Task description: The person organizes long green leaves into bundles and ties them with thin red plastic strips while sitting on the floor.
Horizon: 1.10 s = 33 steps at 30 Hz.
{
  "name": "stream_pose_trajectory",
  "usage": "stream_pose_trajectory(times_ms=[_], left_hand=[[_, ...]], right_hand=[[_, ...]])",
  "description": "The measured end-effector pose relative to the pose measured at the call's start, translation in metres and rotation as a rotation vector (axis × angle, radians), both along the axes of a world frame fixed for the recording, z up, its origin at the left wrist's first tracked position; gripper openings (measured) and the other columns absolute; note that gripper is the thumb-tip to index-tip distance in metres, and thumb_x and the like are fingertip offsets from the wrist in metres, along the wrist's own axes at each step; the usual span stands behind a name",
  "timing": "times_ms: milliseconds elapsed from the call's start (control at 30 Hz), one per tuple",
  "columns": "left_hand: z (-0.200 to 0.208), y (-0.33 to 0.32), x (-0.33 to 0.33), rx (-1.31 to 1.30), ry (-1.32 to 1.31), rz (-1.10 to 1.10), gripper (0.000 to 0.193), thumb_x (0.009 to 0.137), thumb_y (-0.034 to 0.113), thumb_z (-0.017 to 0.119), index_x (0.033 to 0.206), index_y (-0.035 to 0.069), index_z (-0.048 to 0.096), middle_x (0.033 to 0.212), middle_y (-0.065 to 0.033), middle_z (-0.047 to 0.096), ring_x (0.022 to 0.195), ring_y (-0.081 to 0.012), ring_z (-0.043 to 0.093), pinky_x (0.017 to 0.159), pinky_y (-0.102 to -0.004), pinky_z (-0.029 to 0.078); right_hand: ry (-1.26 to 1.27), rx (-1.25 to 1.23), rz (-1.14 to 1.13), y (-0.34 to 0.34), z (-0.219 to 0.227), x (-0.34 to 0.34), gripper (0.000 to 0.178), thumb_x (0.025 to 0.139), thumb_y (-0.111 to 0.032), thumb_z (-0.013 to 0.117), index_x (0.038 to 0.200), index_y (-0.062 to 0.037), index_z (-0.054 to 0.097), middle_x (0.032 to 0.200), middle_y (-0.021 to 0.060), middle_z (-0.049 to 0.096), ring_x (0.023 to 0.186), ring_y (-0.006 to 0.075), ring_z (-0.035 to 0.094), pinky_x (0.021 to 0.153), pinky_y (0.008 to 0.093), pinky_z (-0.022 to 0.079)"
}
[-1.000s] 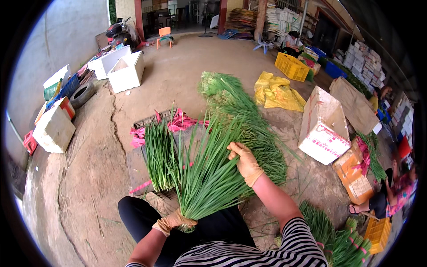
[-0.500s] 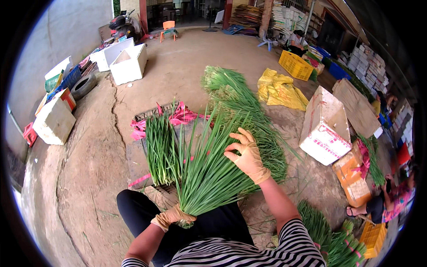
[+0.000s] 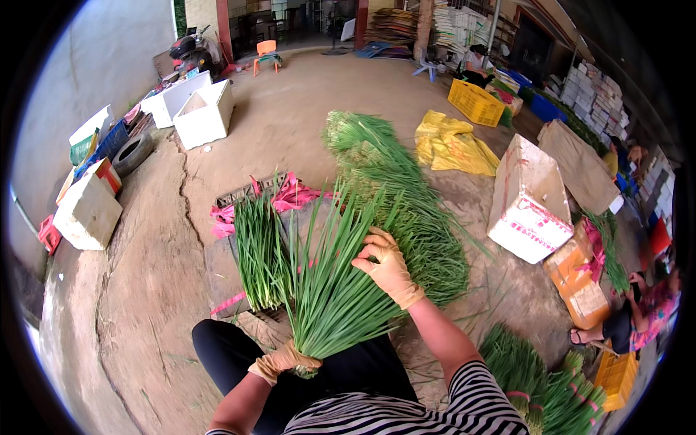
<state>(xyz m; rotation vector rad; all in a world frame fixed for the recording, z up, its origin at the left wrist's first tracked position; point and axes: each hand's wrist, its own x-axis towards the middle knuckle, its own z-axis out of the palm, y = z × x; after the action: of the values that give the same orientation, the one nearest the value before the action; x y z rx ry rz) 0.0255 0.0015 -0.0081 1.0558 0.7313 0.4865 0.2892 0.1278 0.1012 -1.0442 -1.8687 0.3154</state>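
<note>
My left hand, in a tan glove, is closed round the lower ends of a bunch of chives. Long green leaves fan up and away from that grip, above my lap. At the right side of the fan, my right hand, gloved alike, has its thumb and forefinger pinched together against the leaves. Anything held in the pinch is too small to make out. Left of the fan, a neat bundle of chives lies on a low board with pink strips. A big heap of chives stretches beyond my right hand.
To the right stand a white foam box, an orange carton and a seated person. Tied chive bundles lie near right. A yellow sack and yellow crate lie farther off. White boxes stand far left.
My right hand has moved slightly left and down, closer against the leaves, and its raised fingers have curled in. The left hand keeps its grip on the bunch. The view has shifted a little.
</note>
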Motion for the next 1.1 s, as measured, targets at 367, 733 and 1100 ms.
stream_pose_trajectory(times_ms=[367,733,1100], left_hand=[[0.104,0.074,-0.011,0.469,0.473,0.106,0.049,0.064,0.005,0.077,0.109,0.003,0.057,0.092,-0.0034,0.065,0.08,-0.0113,0.06,0.072,-0.028,0.05],[0.309,0.195,0.04,2.021,1.927,0.139,0.018,0.073,0.01,0.054,0.091,0.01,0.055,0.064,-0.0051,0.057,0.06,-0.0201,0.058,0.051,-0.0319,0.043],[0.179,0.114,0.061,1.764,1.856,-0.041,0.06,0.08,0.009,0.055,0.133,0.0,0.028,0.071,-0.0063,0.057,0.058,-0.015,0.057,0.044,-0.0275,0.045]], right_hand=[[1.125,-0.073,-0.362,-0.034,-0.004,0.06,0.02,0.09,-0.019,0.051,0.1,-0.0061,0.062,0.094,-0.0009,0.06,0.079,0.0093,0.048,0.08,0.0242,0.038],[0.688,-0.686,0.601,-0.1,-0.048,-0.037,0.064,0.085,-0.018,0.061,0.139,-0.0151,0.027,0.098,0.0094,0.06,0.081,0.0115,0.058,0.074,0.0265,0.048],[1.953,-0.677,0.805,-0.003,0.0,-0.104,0.052,0.079,-0.038,0.064,0.119,-0.0089,0.047,0.116,0.0039,0.052,0.106,0.0172,0.048,0.094,0.0356,0.038]])
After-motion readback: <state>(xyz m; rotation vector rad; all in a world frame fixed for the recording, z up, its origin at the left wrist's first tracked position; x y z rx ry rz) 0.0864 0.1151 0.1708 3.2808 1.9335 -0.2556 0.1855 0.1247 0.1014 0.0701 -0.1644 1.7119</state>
